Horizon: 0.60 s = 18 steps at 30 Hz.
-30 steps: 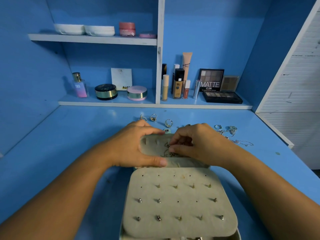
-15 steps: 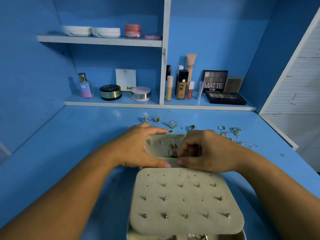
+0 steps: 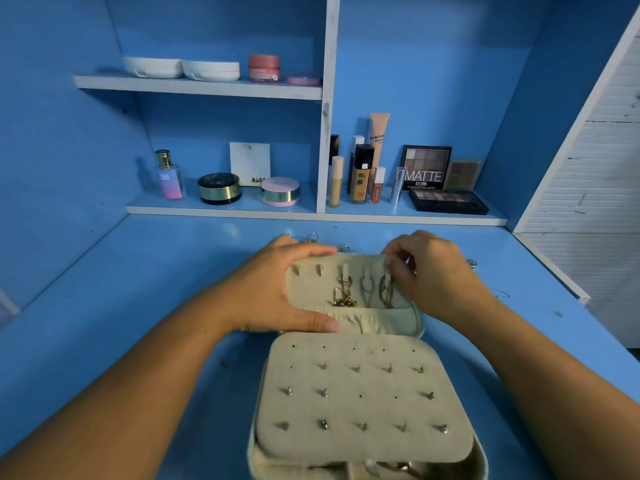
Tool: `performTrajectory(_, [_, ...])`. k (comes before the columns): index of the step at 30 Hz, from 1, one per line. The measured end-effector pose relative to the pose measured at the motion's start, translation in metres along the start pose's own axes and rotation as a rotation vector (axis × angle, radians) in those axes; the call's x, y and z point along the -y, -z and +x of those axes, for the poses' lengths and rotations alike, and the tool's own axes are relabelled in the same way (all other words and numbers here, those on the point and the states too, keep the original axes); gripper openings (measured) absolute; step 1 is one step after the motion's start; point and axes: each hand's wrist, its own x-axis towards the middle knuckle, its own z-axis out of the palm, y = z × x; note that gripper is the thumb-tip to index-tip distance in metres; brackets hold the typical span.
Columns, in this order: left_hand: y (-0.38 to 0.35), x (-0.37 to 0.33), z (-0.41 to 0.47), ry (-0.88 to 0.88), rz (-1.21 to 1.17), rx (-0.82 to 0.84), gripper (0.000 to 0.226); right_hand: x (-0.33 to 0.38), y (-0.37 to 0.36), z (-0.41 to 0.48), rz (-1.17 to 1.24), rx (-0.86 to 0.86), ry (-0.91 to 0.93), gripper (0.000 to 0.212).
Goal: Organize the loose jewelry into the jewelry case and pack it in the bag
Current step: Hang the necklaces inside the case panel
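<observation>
A cream jewelry case [image 3: 360, 407] lies open on the blue desk, its near flap studded with several earrings. My left hand [image 3: 277, 292] grips the left edge of the raised lid [image 3: 311, 289], thumb on the elastic pocket. Three chains [image 3: 365, 291] hang from snap tabs inside the lid. My right hand [image 3: 433, 271] pinches the rightmost tab at the lid's top edge. Loose rings [image 3: 313, 237] lie on the desk behind the case, partly hidden by my hands. No bag is in view.
A low shelf at the back holds a perfume bottle [image 3: 169, 176], compacts, foundation bottles [image 3: 360, 174] and eyeshadow palettes [image 3: 448, 200]. An upper shelf carries white dishes [image 3: 181, 68] and a pink jar. A thin chain [image 3: 498, 292] lies right of the case. A white slatted panel stands at right.
My right hand moved from the middle of the lid up to its right top tab, uncovering the hanging chains. The lid stands more upright. My left hand kept its grip.
</observation>
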Motion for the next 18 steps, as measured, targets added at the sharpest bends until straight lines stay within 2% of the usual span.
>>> performTrajectory(2, [0.003, -0.002, -0.001, -0.030, -0.044, -0.059, 0.100, 0.004, 0.003, 0.000, 0.024, -0.133, -0.009, 0.013])
performTrajectory(4, [0.005, -0.004, -0.003, -0.046, -0.065, -0.105, 0.100, 0.005, 0.006, -0.001, 0.034, -0.197, 0.025, 0.012])
performTrajectory(7, [0.004, -0.005, -0.003, -0.070, -0.038, -0.137, 0.100, 0.007, 0.012, -0.003, 0.020, -0.224, 0.209, 0.016])
performTrajectory(11, [0.002, -0.005, -0.003, -0.087, -0.030, -0.148, 0.100, 0.018, 0.014, -0.016, -0.021, -0.012, 0.413, 0.025])
performTrajectory(14, [0.003, -0.005, -0.003, -0.106, -0.023, -0.165, 0.100, 0.029, 0.009, -0.022, -0.109, 0.112, 0.414, 0.029])
performTrajectory(18, [0.003, -0.003, -0.002, -0.114, -0.011, -0.168, 0.102, 0.030, 0.008, -0.025, -0.118, 0.155, 0.408, 0.026])
